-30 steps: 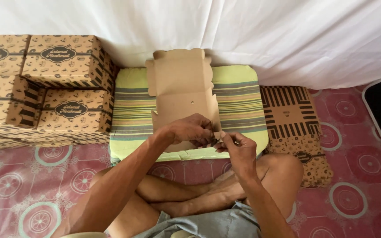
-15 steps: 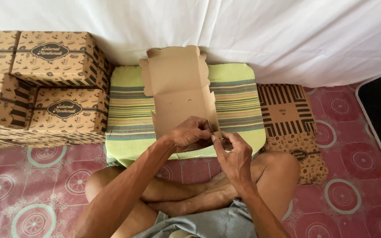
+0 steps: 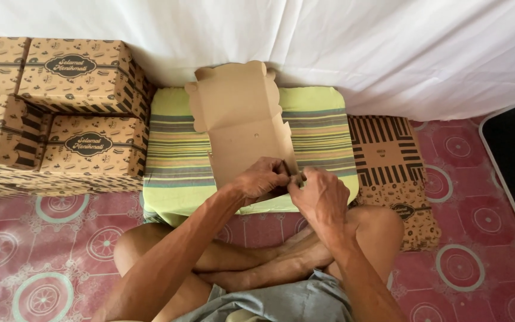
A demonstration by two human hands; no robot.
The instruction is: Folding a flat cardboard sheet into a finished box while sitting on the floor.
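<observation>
A brown cardboard box blank [image 3: 241, 122], partly folded with its lid flap open toward the wall, lies on a green striped cushion [image 3: 177, 155]. My left hand [image 3: 263, 177] grips the blank's near edge. My right hand [image 3: 320, 195] pinches the near right corner flap beside it. Both hands meet at that corner, fingers closed on the cardboard. My crossed legs are below the cushion.
Several folded printed brown boxes [image 3: 78, 119] are stacked at the left against a white cloth wall [image 3: 388, 48]. A pile of flat printed box blanks [image 3: 388, 167] lies right of the cushion. A red patterned mat [image 3: 43, 250] covers the floor.
My hands stay at the blank's near right corner, pressed closer together. The view has shifted slightly, so the cushion and boxes sit a little differently in frame.
</observation>
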